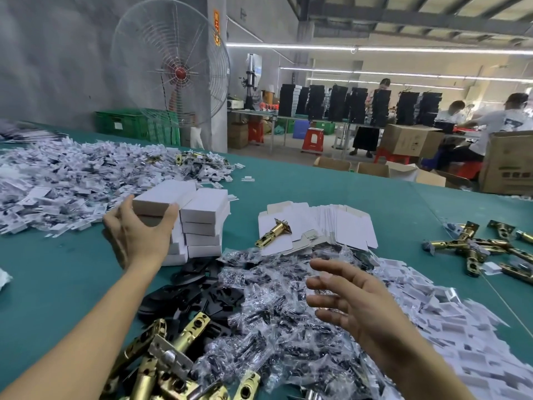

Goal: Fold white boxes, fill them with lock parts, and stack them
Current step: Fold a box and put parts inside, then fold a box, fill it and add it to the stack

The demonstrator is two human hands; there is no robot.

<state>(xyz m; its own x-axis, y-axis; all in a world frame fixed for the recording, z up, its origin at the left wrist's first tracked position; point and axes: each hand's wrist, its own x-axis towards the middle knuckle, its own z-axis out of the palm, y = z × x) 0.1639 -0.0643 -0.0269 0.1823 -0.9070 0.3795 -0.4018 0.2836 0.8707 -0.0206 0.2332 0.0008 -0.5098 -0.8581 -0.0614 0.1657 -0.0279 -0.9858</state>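
A green table fills the head view, its near edge cut off by the frame. Across its far left lies a broad heap of small white packets, individually hard to make out. A second heap, of clear bags holding dark small parts (too blurred to identify), fills the near centre and borders white slips at right. Two adjoining stacks of closed white boxes stand left of centre; the left stack's lower boxes are partly hidden behind the left hand, which grips the top box between thumb and fingers. The box's contents cannot be seen. Flat box blanks lie fanned to the right of the stacks. Brass latches, cut off by the bottom edge, lie beside black plates. The right hand hovers over the bags, fingers spread, holding nothing. One brass latch rests on the nearest blank.
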